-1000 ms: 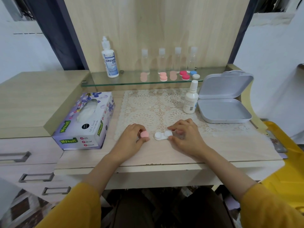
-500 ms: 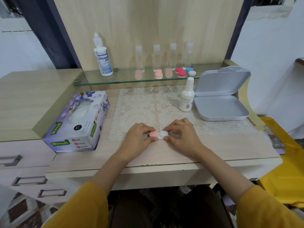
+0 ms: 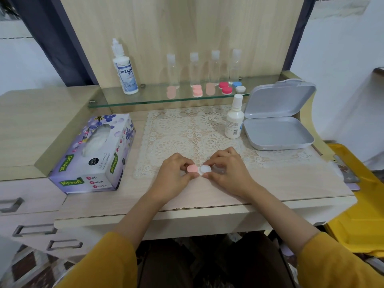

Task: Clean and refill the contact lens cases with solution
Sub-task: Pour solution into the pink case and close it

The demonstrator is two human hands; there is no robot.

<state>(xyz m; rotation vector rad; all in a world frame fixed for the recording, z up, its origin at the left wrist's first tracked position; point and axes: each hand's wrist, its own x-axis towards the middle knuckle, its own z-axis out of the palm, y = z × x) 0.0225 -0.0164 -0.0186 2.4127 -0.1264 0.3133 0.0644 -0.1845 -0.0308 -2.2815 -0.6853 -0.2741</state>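
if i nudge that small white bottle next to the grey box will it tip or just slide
The white bottle stands tall and narrow on a small base, so a push near its cap would probably tip it. It sits on the lace mat, whose texture may catch the base rather than let it slide. It looks like light plastic.

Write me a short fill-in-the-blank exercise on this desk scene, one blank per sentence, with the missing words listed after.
1. The left hand pinches a round cap whose colour is ____.
2. The right hand steadies the white lens case on the ____ mat.
3. The grey hinged box at the right stands with its lid ____.
4. The tall Dream Eye bottle stands on the ____ shelf.

Missing words: pink; lace; open; glass
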